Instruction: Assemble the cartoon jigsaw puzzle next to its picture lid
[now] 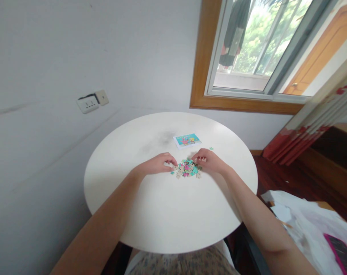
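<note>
A small heap of jigsaw puzzle pieces (187, 168) in teal, pink and bare cardboard colour lies on the round white table (162, 214). At the heap's left edge, my left hand (158, 163) has its fingers curled, the tips touching a piece. On the opposite side, my right hand (209, 160) reaches over the heap's right edge with bent fingers, their tips among the pieces. Whether either hand grips a single piece is too small to see. Just behind the heap lies a teal picture card (187, 140) with pink and yellow cartoon figures.
One loose puzzle piece (211, 148) lies apart, behind my right hand. A wall with a socket (89, 104) borders the table on the left, and a window (247, 49) is beyond it. At lower right are white bags (305, 221) and a pink-edged phone (341, 250).
</note>
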Demonstrator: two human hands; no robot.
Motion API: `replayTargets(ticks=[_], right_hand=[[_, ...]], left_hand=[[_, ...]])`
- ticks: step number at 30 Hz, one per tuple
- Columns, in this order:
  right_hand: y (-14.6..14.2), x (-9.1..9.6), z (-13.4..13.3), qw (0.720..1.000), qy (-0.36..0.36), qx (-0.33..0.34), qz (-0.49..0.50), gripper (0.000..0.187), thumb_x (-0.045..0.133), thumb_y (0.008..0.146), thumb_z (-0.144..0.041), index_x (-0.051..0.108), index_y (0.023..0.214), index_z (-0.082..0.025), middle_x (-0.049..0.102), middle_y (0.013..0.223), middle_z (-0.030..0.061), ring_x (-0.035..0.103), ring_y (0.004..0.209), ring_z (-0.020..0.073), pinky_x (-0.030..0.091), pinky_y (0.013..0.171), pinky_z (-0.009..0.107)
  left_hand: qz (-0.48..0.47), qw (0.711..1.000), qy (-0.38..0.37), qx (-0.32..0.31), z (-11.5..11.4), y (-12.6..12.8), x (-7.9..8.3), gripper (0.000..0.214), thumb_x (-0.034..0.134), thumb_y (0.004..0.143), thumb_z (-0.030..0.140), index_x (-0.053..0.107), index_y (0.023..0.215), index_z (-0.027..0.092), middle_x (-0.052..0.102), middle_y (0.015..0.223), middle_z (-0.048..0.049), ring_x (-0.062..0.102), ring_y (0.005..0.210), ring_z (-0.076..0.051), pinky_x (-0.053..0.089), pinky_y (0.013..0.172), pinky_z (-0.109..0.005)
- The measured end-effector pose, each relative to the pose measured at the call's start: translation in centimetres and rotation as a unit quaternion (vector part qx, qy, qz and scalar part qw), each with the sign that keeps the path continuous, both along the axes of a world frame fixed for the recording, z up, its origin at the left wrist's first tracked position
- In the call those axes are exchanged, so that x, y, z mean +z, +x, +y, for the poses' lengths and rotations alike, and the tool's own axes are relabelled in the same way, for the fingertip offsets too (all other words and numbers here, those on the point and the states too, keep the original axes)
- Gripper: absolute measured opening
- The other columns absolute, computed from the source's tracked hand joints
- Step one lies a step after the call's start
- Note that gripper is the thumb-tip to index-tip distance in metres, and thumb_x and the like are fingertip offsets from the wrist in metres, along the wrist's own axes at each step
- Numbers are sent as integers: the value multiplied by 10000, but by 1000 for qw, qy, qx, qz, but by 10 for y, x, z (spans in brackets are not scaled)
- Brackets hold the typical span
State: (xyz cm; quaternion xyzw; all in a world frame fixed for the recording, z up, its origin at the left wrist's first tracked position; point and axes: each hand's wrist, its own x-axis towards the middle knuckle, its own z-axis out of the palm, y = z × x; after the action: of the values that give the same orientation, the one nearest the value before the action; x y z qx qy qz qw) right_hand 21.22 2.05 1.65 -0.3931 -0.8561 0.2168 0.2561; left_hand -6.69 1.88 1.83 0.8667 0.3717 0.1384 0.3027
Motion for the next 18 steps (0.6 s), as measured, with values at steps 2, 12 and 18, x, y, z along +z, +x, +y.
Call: replayTargets(ticks=[2, 12, 18], right_hand=[[-2, 1, -3, 999, 9, 39, 2, 234, 616, 758, -158, 729, 962, -185, 607, 807, 38, 538, 736, 125, 450, 722, 266], [-6, 4, -11, 993, 12, 113, -26, 320, 625, 755, -137, 712, 1053, -213, 605, 826, 35, 542, 778, 135, 442, 740, 266], [-10, 3, -13, 992, 36, 110, -46, 254, 643, 778, -163, 730, 1015, -194, 579, 770, 38, 526, 735, 136, 427, 732, 267]], left_hand=[[-1, 1000, 0, -1, -1, 0, 1, 318, 593, 769, 365, 675, 1006, 170, 609, 1026, -71, 561, 972, -206, 423, 899, -299], [18, 993, 94, 65, -6, 16, -13, 349, 584, 807, 495, 628, 1013, 217, 587, 956, -37, 579, 869, -174, 431, 777, -264], [52, 989, 123, 64, -9, 21, -16, 383, 644, 758, 490, 574, 1027, 226, 572, 944, -17, 574, 877, -177, 408, 786, -277]])
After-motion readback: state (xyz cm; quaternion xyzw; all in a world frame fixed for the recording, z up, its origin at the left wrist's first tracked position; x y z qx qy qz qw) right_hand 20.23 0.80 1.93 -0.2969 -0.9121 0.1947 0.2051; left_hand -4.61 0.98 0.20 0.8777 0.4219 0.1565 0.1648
